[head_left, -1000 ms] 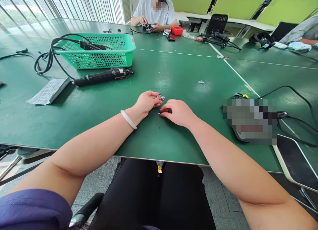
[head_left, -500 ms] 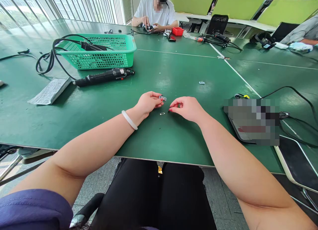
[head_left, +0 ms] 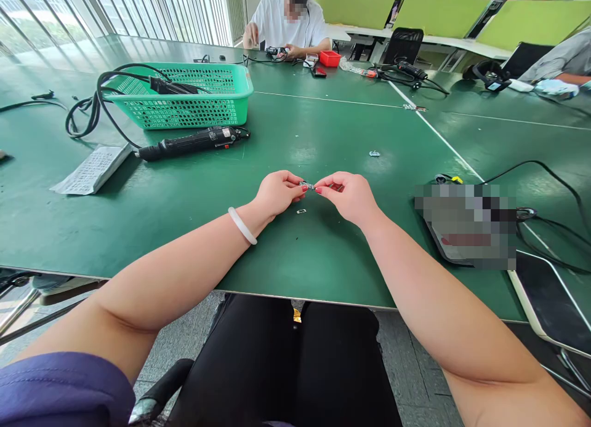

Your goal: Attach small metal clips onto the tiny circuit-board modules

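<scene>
My left hand (head_left: 277,192), a white bangle at its wrist, pinches a small grey and black part (head_left: 307,185), like a tiny circuit board, just above the table. My right hand (head_left: 349,195) meets it from the right, thumb and forefinger pressed together at the part's right end. Whatever sits between those right fingertips is too small to name. Below the hands a small pale flat piece (head_left: 301,211) with a dark outline lies on the green table (head_left: 258,255). Another small light-coloured part (head_left: 374,154) rests farther off to the right.
To the left are a green basket (head_left: 194,112) with cables, a black electric screwdriver (head_left: 194,144) and a folded paper (head_left: 92,170). A blurred dark device (head_left: 466,227) and a phone (head_left: 554,301) lie right. A person (head_left: 289,27) sits across, handling a small device.
My right hand has moved up and left from the tabletop to the part in my left hand. A tiny dark bit by its fingertips no longer shows. The left hand shifted slightly right.
</scene>
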`<state>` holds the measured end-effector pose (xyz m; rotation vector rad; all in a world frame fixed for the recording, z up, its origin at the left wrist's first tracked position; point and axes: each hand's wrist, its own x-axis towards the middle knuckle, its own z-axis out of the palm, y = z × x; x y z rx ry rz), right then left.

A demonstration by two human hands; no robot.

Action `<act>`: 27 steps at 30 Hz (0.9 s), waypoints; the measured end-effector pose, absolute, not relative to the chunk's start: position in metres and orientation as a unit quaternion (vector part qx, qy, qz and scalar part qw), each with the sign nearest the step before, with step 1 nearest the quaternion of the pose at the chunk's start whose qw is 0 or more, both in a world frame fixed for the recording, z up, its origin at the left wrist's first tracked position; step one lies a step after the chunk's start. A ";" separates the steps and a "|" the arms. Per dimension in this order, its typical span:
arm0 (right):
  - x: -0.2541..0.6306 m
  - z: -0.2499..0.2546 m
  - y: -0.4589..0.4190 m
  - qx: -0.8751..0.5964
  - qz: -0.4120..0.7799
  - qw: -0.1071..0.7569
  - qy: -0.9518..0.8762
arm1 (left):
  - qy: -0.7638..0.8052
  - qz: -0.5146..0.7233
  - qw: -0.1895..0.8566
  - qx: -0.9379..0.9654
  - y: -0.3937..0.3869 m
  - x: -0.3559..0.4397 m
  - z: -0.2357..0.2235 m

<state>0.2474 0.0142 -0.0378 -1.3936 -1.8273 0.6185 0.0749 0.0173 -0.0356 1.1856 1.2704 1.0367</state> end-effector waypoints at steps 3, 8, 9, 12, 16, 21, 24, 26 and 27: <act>0.246 -0.038 0.013 -0.541 0.259 0.380 -0.704 | 0.526 0.429 0.538 0.500 0.016 0.075 -0.036; 0.245 -0.040 0.014 -0.539 0.269 0.395 -0.693 | 0.516 0.429 0.547 0.501 0.015 0.075 -0.036; 0.246 -0.040 0.015 -0.539 0.276 0.401 -0.688 | 0.512 0.431 0.549 0.500 0.015 0.076 -0.036; 0.248 -0.040 0.017 -0.537 0.315 0.425 -0.657 | 0.509 0.437 0.547 0.501 0.016 0.076 -0.035; 0.247 -0.037 0.017 -0.529 0.418 0.448 -0.587 | 0.505 0.442 0.544 0.503 0.016 0.077 -0.034; 0.243 -0.034 0.016 -0.526 0.528 0.447 -0.494 | 0.505 0.444 0.551 0.495 0.016 0.077 -0.033; 0.243 -0.036 0.016 -0.533 0.501 0.429 -0.530 | 0.512 0.441 0.543 0.499 0.016 0.077 -0.034; 0.245 -0.038 0.015 -0.541 0.434 0.398 -0.600 | 0.517 0.435 0.533 0.510 0.017 0.076 -0.035; 0.245 -0.039 0.015 -0.544 0.394 0.380 -0.636 | 0.520 0.432 0.527 0.515 0.017 0.075 -0.036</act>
